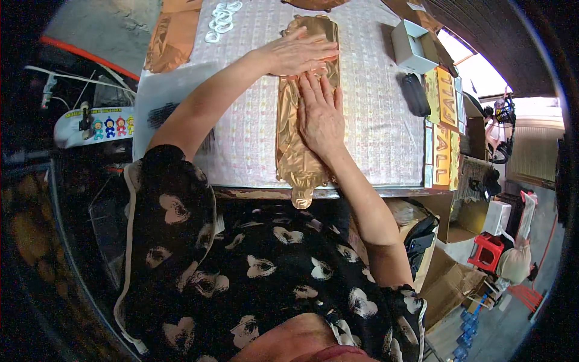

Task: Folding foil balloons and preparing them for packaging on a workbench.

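A shiny gold foil balloon (pixel 294 142), uninflated and laid out as a long narrow strip, runs front to back across the table. Its rounded tab hangs over the front edge. My left hand (pixel 297 54) lies flat across the far part, fingers stretched to the right. Just nearer to me, my right hand (pixel 323 119) presses flat on the strip's right side, fingers pointing away and their tips close to the left hand. Neither hand grips anything. The foil beneath both palms is hidden.
The table has a pale patterned cover (pixel 374 114). Another flat copper-gold foil piece (pixel 171 37) lies far left, beside several white rings (pixel 223 22). At the right stand a white open box (pixel 412 53), a black pouch (pixel 414 95) and yellow printed cartons (pixel 442 155). A red stool (pixel 487 252) stands beyond.
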The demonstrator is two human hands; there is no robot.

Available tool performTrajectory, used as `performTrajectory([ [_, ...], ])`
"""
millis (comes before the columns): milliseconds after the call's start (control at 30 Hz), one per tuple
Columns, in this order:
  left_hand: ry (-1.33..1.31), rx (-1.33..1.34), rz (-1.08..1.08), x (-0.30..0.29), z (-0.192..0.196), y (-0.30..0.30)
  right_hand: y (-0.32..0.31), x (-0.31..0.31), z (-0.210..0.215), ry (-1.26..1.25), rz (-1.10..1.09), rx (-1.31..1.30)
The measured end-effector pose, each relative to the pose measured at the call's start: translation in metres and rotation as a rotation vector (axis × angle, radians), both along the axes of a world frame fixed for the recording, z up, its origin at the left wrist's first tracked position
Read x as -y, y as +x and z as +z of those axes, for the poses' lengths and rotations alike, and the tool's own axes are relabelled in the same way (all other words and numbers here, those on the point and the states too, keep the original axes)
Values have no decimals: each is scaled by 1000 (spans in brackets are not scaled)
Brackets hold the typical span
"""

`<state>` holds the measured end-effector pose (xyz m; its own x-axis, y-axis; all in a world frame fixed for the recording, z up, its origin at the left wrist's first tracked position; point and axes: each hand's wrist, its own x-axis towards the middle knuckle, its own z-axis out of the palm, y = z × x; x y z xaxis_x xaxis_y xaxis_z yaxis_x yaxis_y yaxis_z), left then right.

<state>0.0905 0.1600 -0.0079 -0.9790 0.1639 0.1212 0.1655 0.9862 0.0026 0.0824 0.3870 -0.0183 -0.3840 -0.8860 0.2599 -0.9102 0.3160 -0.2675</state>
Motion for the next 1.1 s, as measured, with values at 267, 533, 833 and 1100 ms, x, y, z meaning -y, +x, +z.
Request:
performTrajectory([
  [267, 78, -24, 32, 3, -14, 3, 1, 0, 0, -14, 13, -17],
  [533, 0, -75, 62, 7, -24, -3, -1, 2, -1, 9, 48, -103],
  [833, 442, -69, 31, 14, -1, 0, 1, 0, 3, 19, 58, -95],
  [1100, 237, -227, 278, 8, 11, 81, 1, -1, 1, 0, 45, -92],
])
